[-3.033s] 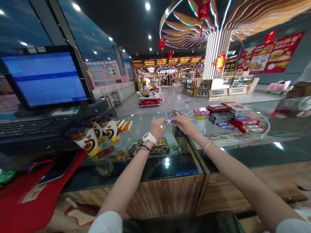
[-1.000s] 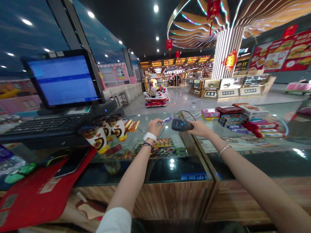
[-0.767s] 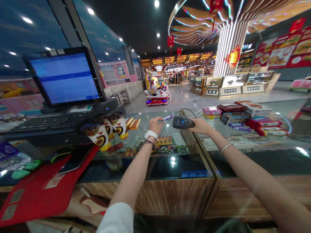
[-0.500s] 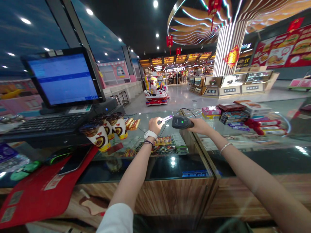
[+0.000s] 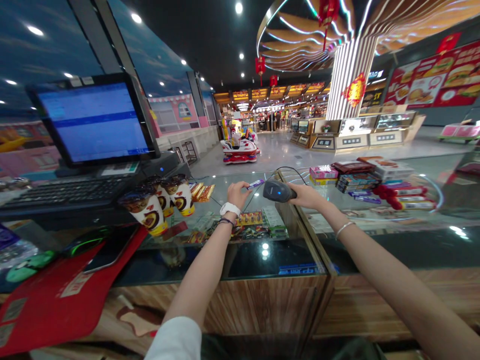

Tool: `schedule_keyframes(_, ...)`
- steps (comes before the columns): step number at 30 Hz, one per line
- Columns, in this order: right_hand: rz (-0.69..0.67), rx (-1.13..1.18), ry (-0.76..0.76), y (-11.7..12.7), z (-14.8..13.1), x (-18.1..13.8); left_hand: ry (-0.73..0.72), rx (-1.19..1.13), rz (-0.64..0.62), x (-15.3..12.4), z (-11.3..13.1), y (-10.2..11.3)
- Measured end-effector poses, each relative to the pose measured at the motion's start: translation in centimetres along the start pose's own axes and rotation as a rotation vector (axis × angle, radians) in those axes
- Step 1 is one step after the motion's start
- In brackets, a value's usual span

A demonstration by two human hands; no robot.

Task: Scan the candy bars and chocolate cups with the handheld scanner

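My left hand (image 5: 237,192) pinches a small purple snack bar (image 5: 256,184) above the glass counter (image 5: 225,190). My right hand (image 5: 305,195) grips a black handheld barcode scanner (image 5: 276,191), whose blue-lit head points left at the bar from a few centimetres away. A cable runs from the scanner back over the counter. A white watch and dark bands sit on my left wrist, a thin bracelet on my right.
A till screen (image 5: 93,120) and keyboard (image 5: 63,192) stand at the left, with several snack cups (image 5: 150,210) beside them. Stacked packets (image 5: 360,180) lie on the counter at the right. A phone lies on a red mat (image 5: 56,295) at lower left. Beyond is a mall floor with a kiddie ride (image 5: 240,150).
Three seconds ago both hands held the bar together. My right hand has since picked up the scanner and aims it at the bar; its light went blue, green, then blue.
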State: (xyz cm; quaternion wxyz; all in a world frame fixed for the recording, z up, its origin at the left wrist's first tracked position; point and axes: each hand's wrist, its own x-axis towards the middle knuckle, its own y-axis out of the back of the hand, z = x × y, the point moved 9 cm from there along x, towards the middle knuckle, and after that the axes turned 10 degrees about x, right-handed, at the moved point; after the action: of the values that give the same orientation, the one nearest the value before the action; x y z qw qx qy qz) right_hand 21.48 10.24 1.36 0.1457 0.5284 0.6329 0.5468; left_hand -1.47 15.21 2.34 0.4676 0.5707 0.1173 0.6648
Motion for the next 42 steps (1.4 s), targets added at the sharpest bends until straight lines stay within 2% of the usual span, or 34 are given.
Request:
schedule_keyframes(4, 0.003, 0.162, 0.168, -0.1, -0.5, 0.2, -0.015, -0.01, 0.016, 0.1, 0.1, -0.1)
schedule_keyframes(8, 0.046, 0.197, 0.275, -0.2, 0.1, 0.5, -0.021, -0.026, 0.023, 0.0, 0.4, 0.0)
schedule_keyframes(18, -0.111, 0.126, 0.21, -2.7, 3.7, 0.7, -0.027, -0.029, 0.015, -0.1, 0.9, 0.0)
schedule_keyframes(29, -0.149, 0.261, 0.234, -3.1, 4.0, 0.5, -0.067, -0.042, -0.01, -0.5, 1.7, -0.1)
schedule_keyframes(32, -0.089, 0.29, 0.212, -2.2, 3.7, 0.6, -0.065, -0.052, -0.01, -0.6, 1.9, 0.0)
schedule_keyframes(35, 0.064, 0.269, 0.164, -0.3, 2.9, 0.7, -0.057, -0.056, -0.007, -0.7, 2.2, 0.2)
schedule_keyframes(39, 0.245, 0.208, 0.218, 1.3, -0.3, 0.7, -0.083, -0.055, -0.029, -1.2, 3.7, 0.5)
schedule_keyframes(42, 0.278, 0.129, 0.277, 1.0, -3.0, 1.0, -0.129, -0.067, -0.057, -1.9, 5.2, 0.7)
